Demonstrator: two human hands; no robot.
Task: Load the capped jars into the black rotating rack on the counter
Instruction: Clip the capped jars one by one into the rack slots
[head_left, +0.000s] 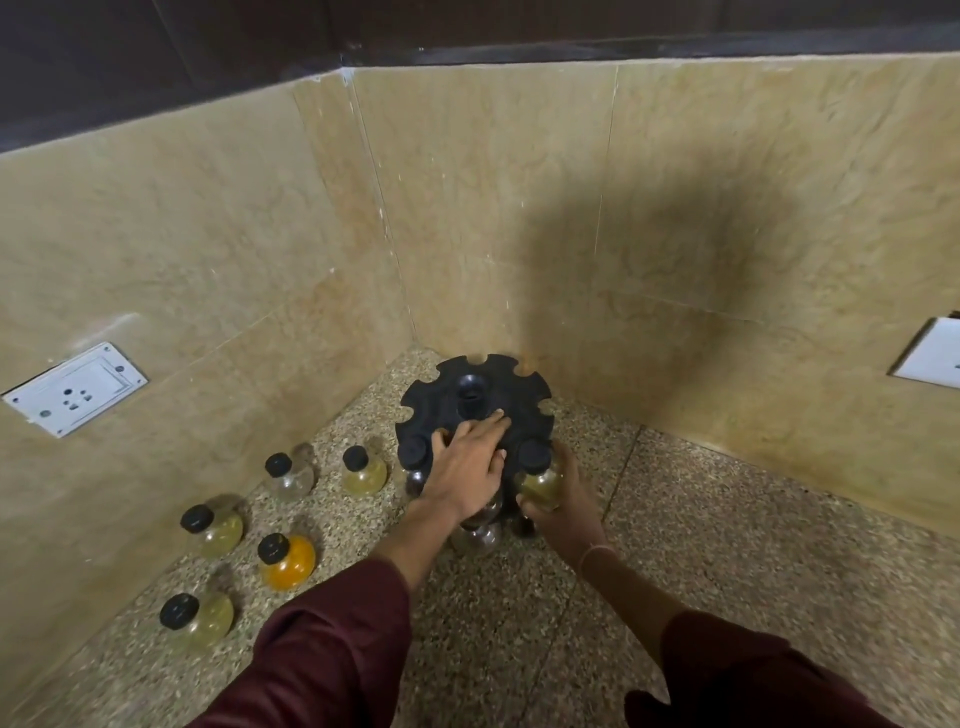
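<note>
The black rotating rack (514, 384) stands in the counter's corner, its notched top disc facing me. My left hand (470, 465) lies flat on the disc, fingers spread toward the centre knob. My right hand (563, 499) is wrapped around a capped jar of pale yellow liquid (540, 480) at a notch on the rack's front right edge. Another black cap (414, 449) sits in a front left notch. Clear jars (475, 538) hang lower in the rack, partly hidden by my hands. Several loose capped jars stand at the left, among them an orange jar (288, 561).
Speckled stone counter (701, 519) extends to the right and toward me. Beige tiled walls meet behind the rack. A white socket plate (75, 388) is on the left wall, another white plate (930, 353) on the right wall.
</note>
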